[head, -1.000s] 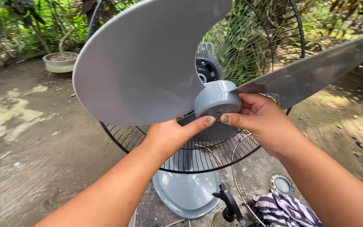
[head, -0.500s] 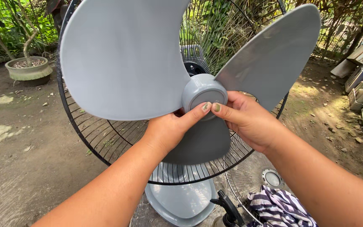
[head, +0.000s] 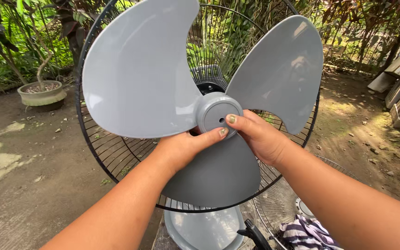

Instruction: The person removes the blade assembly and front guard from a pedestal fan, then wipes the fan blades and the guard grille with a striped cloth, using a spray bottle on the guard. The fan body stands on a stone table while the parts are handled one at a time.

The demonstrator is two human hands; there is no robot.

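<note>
- Change vs 0.5 s ago: the grey plastic 3-blade fan propeller (head: 172, 106) now faces the camera squarely, w/ all 3 blades in view; earlier it sat further left and its top-right blade was turned more edge-on. The view has also moved in closer.
- The round grey hub (head: 218, 115) is now seen from the front, w/ a small centre hole showing. Judged from that, the blade is being lined up on the motor behind it, not yet locked: no cap or nut visible on the hub.
- Left hand (head: 181, 148): sits below-left of the hub, thumb tip touching the hub's lower rim, other fingers hidden behind the lower blade. It looks closed on the hub and blade root.
- Right hand (head: 260, 139): sits right of the hub, thumb pressed on the hub face near the rim, remaining fingers wrapped behind. It grips the hub too.
- So the hub lies between both thumbs, pinched from 2 sides.
- Behind the blades: the black wire rear guard (head: 98, 153) and the motor housing (head: 209, 76).
- Below: the grey fan base (head: 204, 229), a loose wire front guard (head: 278, 208) and a striped cloth (head: 309, 234) on the dirt ground (head: 24, 194).
</note>
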